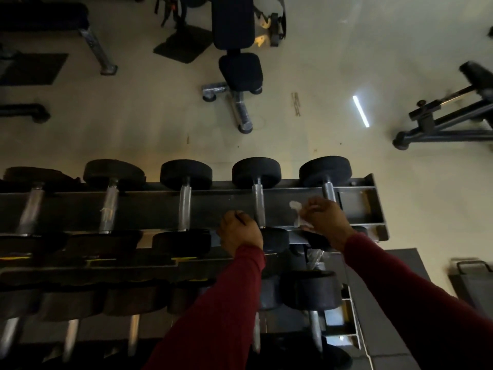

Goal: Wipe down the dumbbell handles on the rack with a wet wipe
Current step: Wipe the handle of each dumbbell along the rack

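— Steel handles all along the top shelf of the rack, five dumbbells lying side by side. Where are the hands?

— Both reach in at the right end. The right hand is curled around a white wet wipe, bunched up and poking out to the left of the fingers. It sits over the near part of the last dumbbell handle; whether the wipe touches the metal I cannot tell, the hand covers that spot.

— And the left hand?

— Fingers curled, just left of the fourth handle, at the near rail and beside that dumbbell's black end weight. A thin dark line crosses the knuckles; I cannot tell whether it holds anything or grips the rail.

— Sleeves?

— Dark red sleeves on both arms.

— Anything else on the shelf?

— A pale scrap clings to the second handle. More dumbbells lie on the lower shelf, and beyond the rack stands a black padded bench on a pale floor.
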The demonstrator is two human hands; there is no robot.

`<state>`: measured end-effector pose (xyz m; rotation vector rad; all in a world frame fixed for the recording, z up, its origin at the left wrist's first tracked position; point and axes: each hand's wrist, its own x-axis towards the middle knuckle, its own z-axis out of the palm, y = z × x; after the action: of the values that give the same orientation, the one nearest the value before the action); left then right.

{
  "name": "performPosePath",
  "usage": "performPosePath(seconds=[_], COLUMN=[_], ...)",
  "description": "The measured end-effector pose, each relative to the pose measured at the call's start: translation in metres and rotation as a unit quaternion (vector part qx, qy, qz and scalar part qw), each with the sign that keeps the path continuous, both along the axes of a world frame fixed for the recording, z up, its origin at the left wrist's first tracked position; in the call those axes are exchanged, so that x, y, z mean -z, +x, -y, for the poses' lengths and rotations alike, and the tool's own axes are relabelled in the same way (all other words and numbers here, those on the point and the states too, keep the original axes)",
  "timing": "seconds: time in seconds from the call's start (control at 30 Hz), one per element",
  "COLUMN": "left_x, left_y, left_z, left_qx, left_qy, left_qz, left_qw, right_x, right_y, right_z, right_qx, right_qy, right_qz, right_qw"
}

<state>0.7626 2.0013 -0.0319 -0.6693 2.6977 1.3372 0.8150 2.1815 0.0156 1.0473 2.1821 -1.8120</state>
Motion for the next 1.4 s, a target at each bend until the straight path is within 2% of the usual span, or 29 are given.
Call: performPosePath(seconds=[0.17, 0.27, 0.33, 0.43, 0.53, 0.6, 0.73, 0.83, 1.0, 1.17, 1.27, 1.37, 1.4], left_x=[-0.019, -0.032, -0.034, -0.035, -0.037, -0.036, -0.033, -0.033, -0.036, -0.036, -0.035, -0.033, -0.032], left_y=[0.034, 0.069, 0.087, 0.102, 0.106, 0.107, 0.108, 0.108, 0.109, 0.111, 0.114, 0.116, 0.116], left_z=[-0.011, -0.045, -0.077, -0.121, -0.149, -0.159, -0.168, -0.171, -0.173, -0.174, -0.175, -0.172, -0.171], left_qx=[0.112, 0.170, 0.207, 0.237, 0.212, 0.180, 0.131, 0.099, 0.081, 0.071, 0.062, 0.061, 0.058], left_qy=[-0.095, -0.137, -0.088, -0.025, -0.005, -0.012, -0.022, -0.013, 0.000, -0.007, 0.010, 0.025, 0.032], left_qz=[-0.099, -0.155, -0.150, 0.005, 0.091, 0.097, 0.101, 0.112, 0.128, 0.123, 0.125, 0.127, 0.131], left_qw=[0.984, 0.964, 0.963, 0.971, 0.973, 0.979, 0.986, 0.989, 0.989, 0.990, 0.990, 0.990, 0.989], right_x=[-0.019, -0.030, -0.025, -0.018, -0.004, 0.014, 0.045, 0.055, 0.062, 0.063, 0.063, 0.064, 0.062], right_y=[0.044, 0.060, 0.062, 0.052, 0.035, 0.024, 0.016, 0.012, 0.005, 0.004, 0.007, 0.008, 0.009], right_z=[-0.052, -0.079, -0.098, -0.121, -0.134, -0.138, -0.137, -0.141, -0.147, -0.162, -0.161, -0.153, -0.151], right_qx=[0.052, 0.033, 0.012, -0.049, -0.170, -0.214, -0.248, -0.246, -0.272, -0.287, -0.290, -0.326, -0.329], right_qy=[-0.090, -0.107, -0.029, 0.149, 0.320, 0.355, 0.352, 0.323, 0.261, 0.248, 0.264, 0.328, 0.329], right_qz=[-0.033, -0.046, -0.042, -0.027, 0.001, 0.048, 0.116, 0.144, 0.157, 0.161, 0.149, 0.150, 0.146], right_qw=[0.994, 0.993, 0.999, 0.987, 0.932, 0.909, 0.895, 0.903, 0.913, 0.911, 0.908, 0.874, 0.873])
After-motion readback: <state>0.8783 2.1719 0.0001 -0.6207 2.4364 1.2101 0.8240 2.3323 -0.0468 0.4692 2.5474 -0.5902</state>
